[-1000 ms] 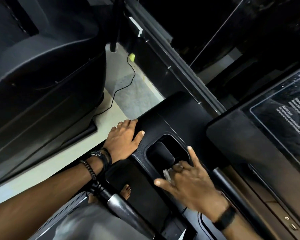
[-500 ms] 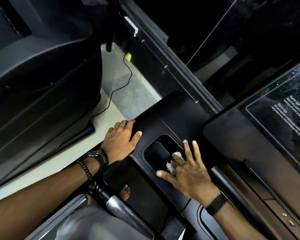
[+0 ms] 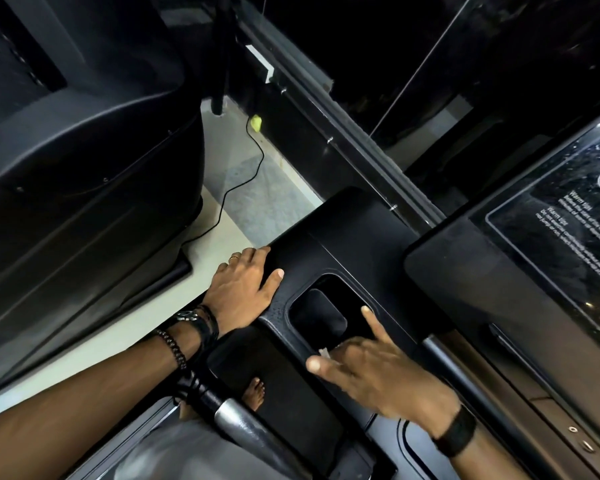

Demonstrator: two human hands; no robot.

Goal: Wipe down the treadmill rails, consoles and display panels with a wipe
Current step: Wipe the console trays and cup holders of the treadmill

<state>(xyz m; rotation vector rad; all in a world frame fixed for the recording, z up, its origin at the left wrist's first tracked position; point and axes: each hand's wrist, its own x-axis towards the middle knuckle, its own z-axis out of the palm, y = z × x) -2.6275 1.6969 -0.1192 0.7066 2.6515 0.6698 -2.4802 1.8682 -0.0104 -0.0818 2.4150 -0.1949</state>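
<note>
- Since half a second ago, the right hand has slid back toward the near rim of the cup recess, and less of the wipe shows.
- Left hand rests flat on the outer edge of the console, fingers straight and thumb out, holding nothing; it reads as a brace.
- Cup recess sits just right of that thumb, dark and deep.
- Right hand presses the wipe against the near rim of the recess; only a white corner peeps out under the fingers, which are spread, forefinger pointing up over the recess.
- To do this step well, I judge the wipe should be pushed into the recess corners and run round the whole rim, with steady pressure.
- Display panel at far right looks speckled, likely not yet wiped.
</note>
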